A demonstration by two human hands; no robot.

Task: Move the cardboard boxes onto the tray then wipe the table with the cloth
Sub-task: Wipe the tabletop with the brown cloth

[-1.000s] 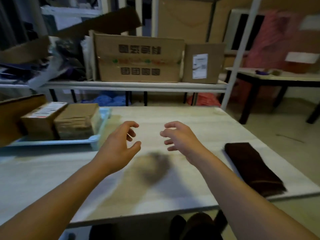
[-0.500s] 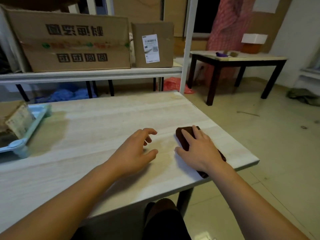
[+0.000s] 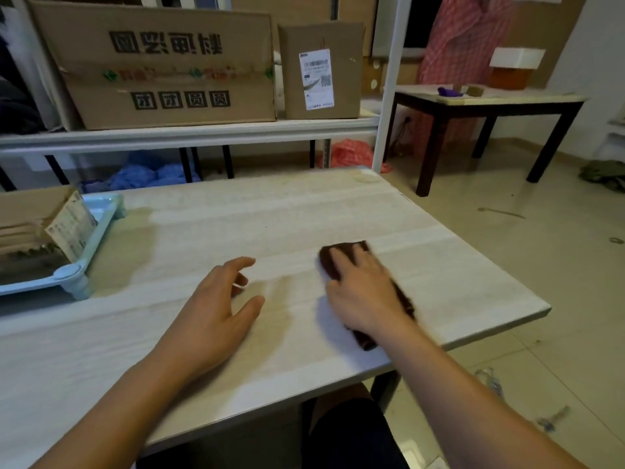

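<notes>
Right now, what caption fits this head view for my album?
Right hand presses brown cloth on table; cardboard boxes sit on tray.

- Cloth [image 3: 341,262]: middle hidden under the right grip [image 3: 363,292]; the edges showing beyond it are blurred.
- Cardboard boxes [image 3: 30,214], far left of the grip: cut off by the frame edge, count unclear.
- Tray [image 3: 101,214]: left part out of frame.
- Label [image 3: 71,228] on the boxes: print too small to read.

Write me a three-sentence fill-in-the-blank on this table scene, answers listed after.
The cardboard boxes sit on the light ____ tray.
The left hand holds ____.
The right hand presses the cloth flat onto the ____.
Missing words: blue; nothing; table.
</notes>
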